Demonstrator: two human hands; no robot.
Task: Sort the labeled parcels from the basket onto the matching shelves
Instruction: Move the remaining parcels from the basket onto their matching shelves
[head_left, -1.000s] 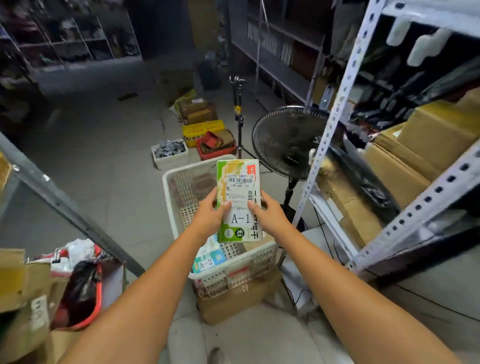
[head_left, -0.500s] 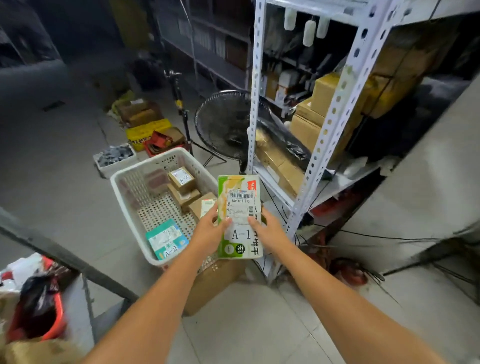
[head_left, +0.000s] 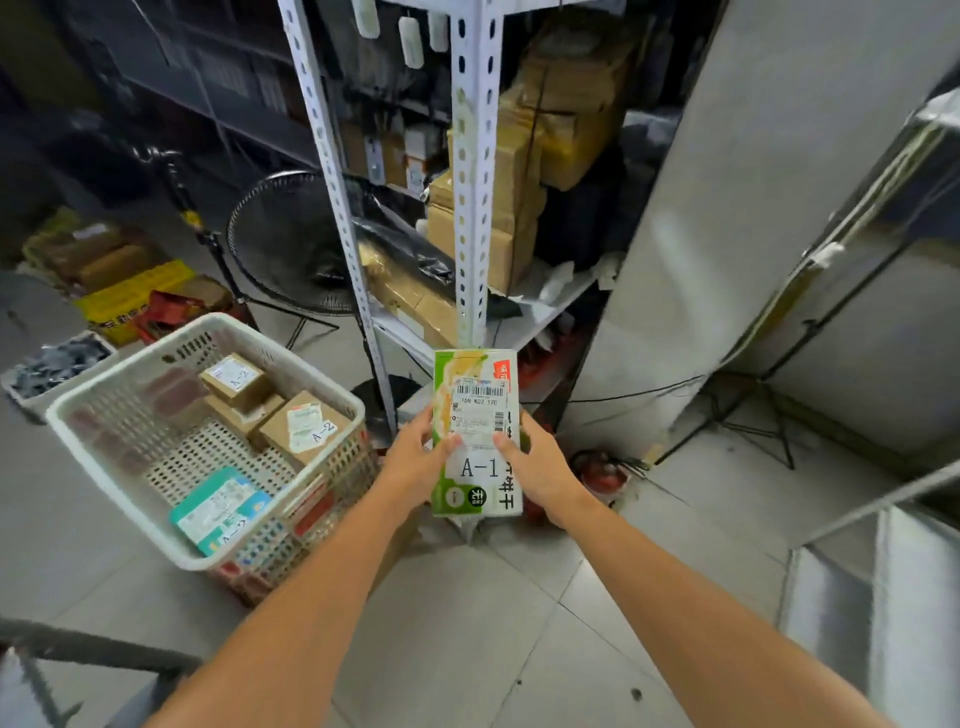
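I hold a green and white parcel (head_left: 477, 431) marked A-1 upright in front of me. My left hand (head_left: 415, 457) grips its left edge and my right hand (head_left: 530, 467) grips its right edge, thumbs on the label. The white perforated basket (head_left: 104, 441) sits to the left on the floor. Inside it lie cardboard parcels marked A-2 (head_left: 306, 426) (head_left: 236, 376) and a teal parcel (head_left: 221, 509). A white metal shelf unit (head_left: 472, 208) packed with cardboard boxes stands straight ahead, just beyond the parcel.
A black floor fan (head_left: 291, 244) stands left of the shelf unit. A tripod (head_left: 192, 218), a yellow crate (head_left: 130, 296) and a small bin (head_left: 52, 364) lie behind the basket. A grey wall (head_left: 753, 208) rises at right, with cables and a red object (head_left: 602, 473) at its foot.
My view has swung right: the basket has slid to the left and the shelf unit now stands in the middle. Both hands keep the same hold on the A-1 parcel.
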